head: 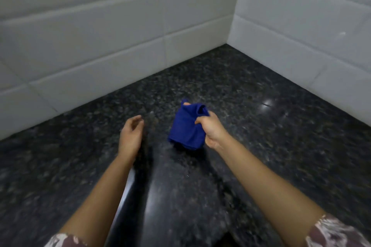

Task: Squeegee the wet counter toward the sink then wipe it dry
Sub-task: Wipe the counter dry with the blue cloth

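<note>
Right hand gripping bunched dark-blue cloth above speckled black granite counter; left hand beside it, open, empty.

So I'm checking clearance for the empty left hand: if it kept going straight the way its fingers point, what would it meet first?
Probably nothing close: the left hand points over bare dark counter, and the white tiled wall comes first. The blue cloth sits off to its right. Depth is uncertain.

Blue cloth; black speckled counter; white tiles.
</note>
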